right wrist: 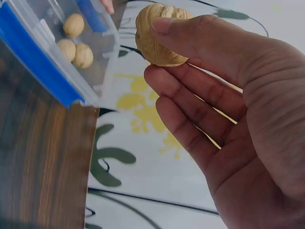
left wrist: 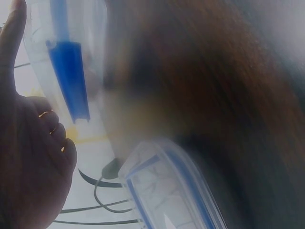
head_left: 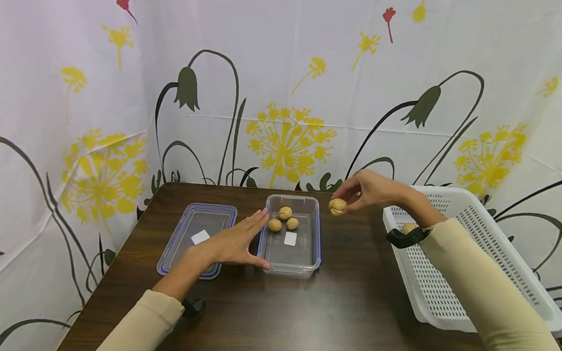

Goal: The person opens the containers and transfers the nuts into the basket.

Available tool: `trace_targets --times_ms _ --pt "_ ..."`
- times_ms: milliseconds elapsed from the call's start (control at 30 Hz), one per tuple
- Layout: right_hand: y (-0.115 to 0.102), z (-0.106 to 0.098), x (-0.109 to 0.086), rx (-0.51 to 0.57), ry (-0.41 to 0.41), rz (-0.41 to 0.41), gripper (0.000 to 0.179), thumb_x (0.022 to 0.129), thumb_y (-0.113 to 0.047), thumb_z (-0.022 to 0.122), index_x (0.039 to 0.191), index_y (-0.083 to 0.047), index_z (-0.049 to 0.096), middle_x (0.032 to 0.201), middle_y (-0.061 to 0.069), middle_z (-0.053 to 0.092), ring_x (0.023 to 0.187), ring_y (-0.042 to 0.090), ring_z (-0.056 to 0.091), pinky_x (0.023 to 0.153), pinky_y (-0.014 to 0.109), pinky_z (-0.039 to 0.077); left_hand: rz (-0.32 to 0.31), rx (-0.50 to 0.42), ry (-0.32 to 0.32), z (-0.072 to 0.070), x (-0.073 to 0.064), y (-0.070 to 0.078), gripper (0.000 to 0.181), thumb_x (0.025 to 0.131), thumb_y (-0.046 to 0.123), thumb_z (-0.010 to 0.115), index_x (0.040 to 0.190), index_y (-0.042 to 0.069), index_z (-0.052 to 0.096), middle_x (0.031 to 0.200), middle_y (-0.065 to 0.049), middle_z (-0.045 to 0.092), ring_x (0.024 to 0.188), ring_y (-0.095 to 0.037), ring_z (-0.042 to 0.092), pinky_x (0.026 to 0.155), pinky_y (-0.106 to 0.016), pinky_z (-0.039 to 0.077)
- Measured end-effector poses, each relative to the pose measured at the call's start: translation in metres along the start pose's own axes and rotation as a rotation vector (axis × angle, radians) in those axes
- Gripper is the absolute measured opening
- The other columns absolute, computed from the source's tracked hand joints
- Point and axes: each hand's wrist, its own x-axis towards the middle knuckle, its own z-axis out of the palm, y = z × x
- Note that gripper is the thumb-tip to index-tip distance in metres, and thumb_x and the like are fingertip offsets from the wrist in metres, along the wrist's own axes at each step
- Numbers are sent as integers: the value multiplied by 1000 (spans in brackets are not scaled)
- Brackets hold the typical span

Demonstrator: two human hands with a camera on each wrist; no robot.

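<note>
A walnut (right wrist: 159,40) is pinched between the thumb and fingers of my right hand (head_left: 365,191), held up just right of a clear plastic container (head_left: 299,261). Inside that container lie three walnuts (head_left: 285,213), grouped toward its far left part, and a white label shows on its floor. My left hand (head_left: 239,240) rests along the container's left side, fingers straight, thumb apart at the near left corner. In the left wrist view the hand (left wrist: 35,157) stands beside the container's blue clip (left wrist: 71,78).
A clear lid (head_left: 183,245) with a blue seal lies left of the container, partly behind my left hand. On the right stands a white perforated basket (head_left: 432,278), with a walnut (head_left: 408,228) visible in it near my right wrist. A patterned curtain (head_left: 288,78) hangs behind the table.
</note>
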Motion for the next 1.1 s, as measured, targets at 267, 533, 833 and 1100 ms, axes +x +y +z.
trace_targets --times_ms 267,533,833,1100 --pt "14 -18 -36 -49 78 43 34 85 -3 87 118 0 79 109 9 80 94 18 77 90 44 63 -1 -9 -4 0 -1 0 129 84 72 77 170 3 11 179 -14 2 164 -34 8 129 -56 22" --pt "34 -32 -76 -37 153 139 34 87 -5 87 119 -2 79 109 8 80 96 16 76 90 28 61 -1 -8 -3 -2 -1 0 129 84 72 78 170 3 11 179 -14 2 164 -34 8 130 -55 21" --pt "62 -43 -119 -4 247 197 32 86 0 86 116 6 77 104 13 80 92 9 76 82 19 60 -4 -14 -9 -2 0 0 129 83 71 78 170 3 11 178 -14 2 164 -33 7 130 -55 20" --pt "87 -46 -152 63 278 308 36 87 6 83 119 15 71 102 15 80 90 7 75 78 20 61 1 -22 1 0 0 -2 129 83 72 78 169 2 12 178 -14 3 164 -34 8 129 -56 22"
